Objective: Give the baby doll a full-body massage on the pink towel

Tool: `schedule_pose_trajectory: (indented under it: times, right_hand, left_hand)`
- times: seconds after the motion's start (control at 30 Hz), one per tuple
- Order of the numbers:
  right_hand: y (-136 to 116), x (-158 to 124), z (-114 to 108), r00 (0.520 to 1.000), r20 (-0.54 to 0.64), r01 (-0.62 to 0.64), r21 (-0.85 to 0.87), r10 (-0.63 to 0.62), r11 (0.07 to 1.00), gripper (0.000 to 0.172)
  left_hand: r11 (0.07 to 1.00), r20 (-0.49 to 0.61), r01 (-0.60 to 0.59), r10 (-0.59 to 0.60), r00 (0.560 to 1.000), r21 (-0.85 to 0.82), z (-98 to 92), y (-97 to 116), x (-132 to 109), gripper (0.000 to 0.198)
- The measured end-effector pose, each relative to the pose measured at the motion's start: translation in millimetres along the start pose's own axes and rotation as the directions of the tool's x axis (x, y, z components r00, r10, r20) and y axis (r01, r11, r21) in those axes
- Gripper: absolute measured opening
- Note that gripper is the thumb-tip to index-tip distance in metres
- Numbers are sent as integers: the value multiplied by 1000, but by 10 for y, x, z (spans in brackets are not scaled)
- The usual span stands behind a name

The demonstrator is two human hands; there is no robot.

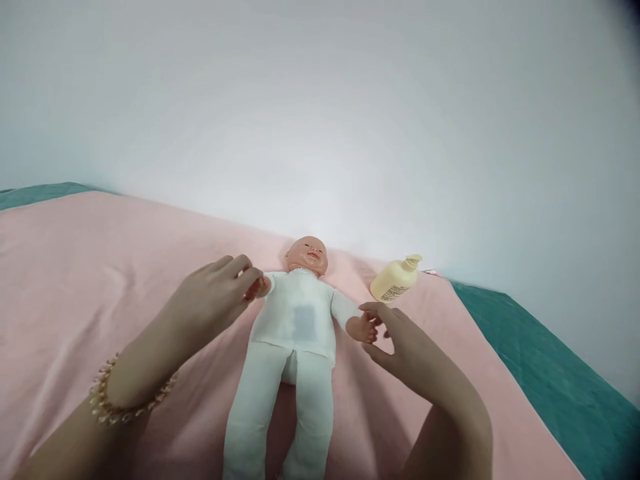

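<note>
A baby doll [293,310] in a white long-sleeved top and white trousers lies on its back, its head away from me and its arms spread. My left hand [225,287], wearing a beaded bracelet at the wrist, has its fingers curled in a pinch around the doll's hand on the left. On the other side my right hand [397,337] holds the doll's other hand loosely between thumb and fingers, with the doll's small fingers showing in the gap. A grey-blue rectangular patch marks the front of the top. The doll's feet are out of frame.
A yellow pump bottle [393,280] with dark lettering lies tilted beyond my right hand. Under the doll spreads a pink cloth [150,240] with some creases. Green quilted fabric [540,340] shows past its edges, and a pale wall [320,120] rises behind.
</note>
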State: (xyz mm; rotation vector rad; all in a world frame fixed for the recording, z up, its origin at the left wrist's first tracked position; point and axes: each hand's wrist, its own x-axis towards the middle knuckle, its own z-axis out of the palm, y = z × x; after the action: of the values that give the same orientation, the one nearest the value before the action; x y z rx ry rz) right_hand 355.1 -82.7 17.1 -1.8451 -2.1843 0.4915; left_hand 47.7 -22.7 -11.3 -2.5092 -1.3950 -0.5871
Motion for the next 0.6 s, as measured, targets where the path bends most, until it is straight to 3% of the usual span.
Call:
schedule_pose_trajectory:
  times: [0.1, 0.27, 0.37, 0.47, 0.6]
  right_hand:
    - [280, 13, -82, 992, 23, -127, 25, 126, 992, 30]
    - [666, 133, -81, 923, 98, -384, 142, 373, 912, 38]
    - [836, 239, -4, 867, 183, -494, 181, 464, 851, 49]
    - [939, 337, 97, 835, 327, -524, 230, 443, 820, 61]
    - [1011, 412, 179, 805, 409, -546, 226, 430, 807, 52]
  left_hand:
    - [985, 115, 175, -174, 978, 3, -36, -229, -13, 9]
    - [898, 328, 431, -435, 838, 90, -1, -648, -41, 11]
    - [881, 427, 462, -458, 780, 101, 140, -863, -49, 14]
    - [888, 566, 452, -414, 713, 80, 322, -1000, -48, 13]
    - [894, 686, 441, -367, 628, 76, 487, -1089, -52, 13]
